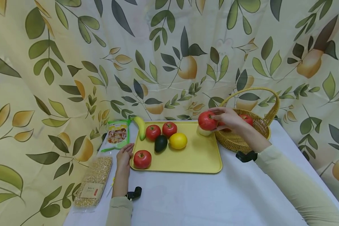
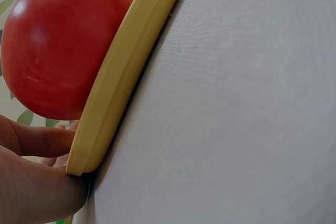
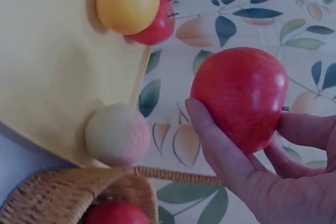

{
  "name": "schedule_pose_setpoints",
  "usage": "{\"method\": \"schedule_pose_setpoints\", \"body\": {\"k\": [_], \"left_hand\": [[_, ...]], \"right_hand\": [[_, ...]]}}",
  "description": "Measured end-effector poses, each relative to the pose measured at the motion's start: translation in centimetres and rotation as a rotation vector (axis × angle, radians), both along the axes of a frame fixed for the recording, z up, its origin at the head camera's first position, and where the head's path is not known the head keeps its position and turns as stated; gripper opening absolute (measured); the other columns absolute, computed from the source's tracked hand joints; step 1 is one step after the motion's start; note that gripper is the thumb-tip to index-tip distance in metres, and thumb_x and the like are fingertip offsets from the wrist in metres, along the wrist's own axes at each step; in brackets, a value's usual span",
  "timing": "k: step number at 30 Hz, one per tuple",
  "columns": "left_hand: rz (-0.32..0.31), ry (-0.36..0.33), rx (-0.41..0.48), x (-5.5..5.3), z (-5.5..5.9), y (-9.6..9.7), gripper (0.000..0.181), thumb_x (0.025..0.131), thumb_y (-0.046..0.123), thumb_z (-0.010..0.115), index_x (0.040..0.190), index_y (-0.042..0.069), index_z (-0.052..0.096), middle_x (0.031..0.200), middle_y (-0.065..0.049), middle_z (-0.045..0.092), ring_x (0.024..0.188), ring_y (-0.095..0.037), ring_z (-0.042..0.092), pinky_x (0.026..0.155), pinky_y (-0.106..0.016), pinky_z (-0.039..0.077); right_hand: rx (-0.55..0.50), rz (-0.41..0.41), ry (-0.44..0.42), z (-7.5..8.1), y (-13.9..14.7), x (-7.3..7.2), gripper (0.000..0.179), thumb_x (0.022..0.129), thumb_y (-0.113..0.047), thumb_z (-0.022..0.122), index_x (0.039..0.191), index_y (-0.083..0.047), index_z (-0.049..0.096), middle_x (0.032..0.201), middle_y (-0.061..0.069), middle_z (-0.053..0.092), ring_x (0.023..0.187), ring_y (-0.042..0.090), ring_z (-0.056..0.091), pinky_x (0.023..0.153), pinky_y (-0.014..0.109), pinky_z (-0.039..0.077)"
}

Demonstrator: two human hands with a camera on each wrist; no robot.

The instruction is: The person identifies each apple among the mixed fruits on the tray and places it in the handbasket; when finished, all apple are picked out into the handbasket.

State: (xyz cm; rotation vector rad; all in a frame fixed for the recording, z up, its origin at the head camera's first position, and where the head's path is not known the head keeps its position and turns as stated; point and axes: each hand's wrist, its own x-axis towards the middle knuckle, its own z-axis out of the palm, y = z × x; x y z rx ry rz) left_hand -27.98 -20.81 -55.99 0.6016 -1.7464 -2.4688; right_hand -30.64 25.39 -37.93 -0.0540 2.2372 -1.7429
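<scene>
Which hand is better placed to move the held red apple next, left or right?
Probably the right hand: its fingers hold the red apple, near the wicker basket. The left hand is at the left edge of the yellow tray, well away from that apple.

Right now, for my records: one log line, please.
right grip: holds apple, raised | left grip: touches tray | basket: red fruit inside

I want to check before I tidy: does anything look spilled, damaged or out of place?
No spill or damage shows. Only the banana looks slightly off: its tip appears to overhang the far left corner of the yellow tray.
</scene>
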Motion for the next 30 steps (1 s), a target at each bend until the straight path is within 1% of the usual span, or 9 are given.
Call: {"method": "schedule_pose_setpoints", "body": {"k": [7, 16, 20, 24, 27, 30], "left_hand": [[0.000, -0.012, -0.009, 0.0, 0.1, -0.1, 0.069, 0.085, -0.027, 0.036, 0.151, -0.007, 0.046, 0.153, -0.025, 0.051, 0.146, -0.032, 0.047, 0.120, -0.039, 0.038], [-0.004, 0.023, 0.002, 0.2, 0.2, 0.1, 0.071, 0.084, -0.027, 0.033, 0.153, -0.011, 0.041, 0.155, -0.029, 0.047, 0.147, -0.035, 0.044, 0.122, -0.039, 0.034], [-0.009, 0.027, 0.008, 0.3, 0.3, 0.2, 0.071, 0.084, -0.027, 0.033, 0.153, -0.011, 0.040, 0.155, -0.029, 0.046, 0.148, -0.036, 0.043, 0.122, -0.039, 0.034], [-0.010, 0.033, 0.009, 0.4, 0.2, 0.2, 0.071, 0.084, -0.028, 0.032, 0.153, -0.012, 0.040, 0.155, -0.030, 0.046, 0.148, -0.036, 0.043, 0.122, -0.040, 0.034], [-0.010, 0.033, 0.009, 0.4, 0.2, 0.2, 0.071, 0.084, -0.027, 0.032, 0.153, -0.012, 0.039, 0.155, -0.030, 0.046, 0.147, -0.037, 0.043, 0.122, -0.040, 0.035], [-0.010, 0.031, 0.010, 0.4, 0.3, 0.1, 0.071, 0.084, -0.027, 0.032, 0.153, -0.012, 0.040, 0.155, -0.030, 0.046, 0.147, -0.036, 0.043, 0.121, -0.040, 0.035]], "right_hand": [[-0.003, 0.004, 0.012, 0.5, 1.4, 0.6, 0.054, 0.107, -0.004, 0.049, 0.159, -0.001, 0.036, 0.162, 0.028, 0.030, 0.136, 0.053, 0.042, 0.089, 0.055, 0.059], [-0.002, 0.047, 0.006, 1.1, 3.1, 1.3, 0.056, 0.107, -0.004, 0.050, 0.160, 0.001, 0.033, 0.161, 0.030, 0.030, 0.135, 0.054, 0.043, 0.091, 0.059, 0.057], [0.008, 0.045, -0.003, 1.1, 3.9, 1.5, 0.056, 0.106, -0.005, 0.052, 0.159, 0.000, 0.035, 0.160, 0.029, 0.031, 0.133, 0.052, 0.045, 0.091, 0.058, 0.058], [0.034, 0.039, -0.005, 1.0, 4.6, 1.7, 0.054, 0.106, -0.006, 0.053, 0.158, 0.000, 0.037, 0.159, 0.029, 0.033, 0.129, 0.049, 0.048, 0.089, 0.054, 0.060], [0.038, 0.035, -0.008, 0.9, 5.2, 1.8, 0.054, 0.107, -0.006, 0.051, 0.158, 0.000, 0.036, 0.159, 0.029, 0.033, 0.131, 0.049, 0.047, 0.089, 0.054, 0.060], [0.033, 0.035, -0.014, 0.8, 5.8, 1.8, 0.055, 0.107, -0.005, 0.049, 0.159, 0.000, 0.034, 0.160, 0.030, 0.032, 0.135, 0.052, 0.043, 0.089, 0.057, 0.059]]}}
